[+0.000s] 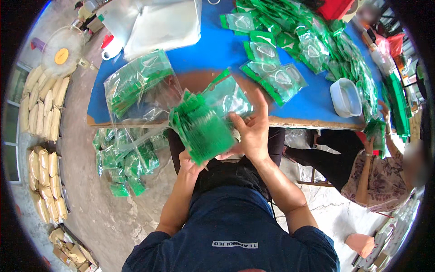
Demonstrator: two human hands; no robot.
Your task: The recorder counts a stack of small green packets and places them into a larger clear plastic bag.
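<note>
A thick stack of flat green plastic packets (206, 133) is in my left hand (192, 164), which is closed around its lower edge. My right hand (254, 131) is at the stack's right side, index finger stretched upward. Its thumb presses on a clear-and-green packet (230, 97) fanned out above the stack; its other fingers are partly hidden. Left of the stack, a large clear bag (140, 81) filled with a row of similar packets lies at the table's near edge, its loose plastic hanging over and touching the stack.
The blue table (312, 113) carries clear plastic sheets (165, 27), a heap of green packets (312, 45), and a clear tub (345, 97). Bagged packets (129, 161) lie on the floor at left. Tan sacks (45, 104) stand by the wall. A co-worker (376, 177) sits at right, holding green packets.
</note>
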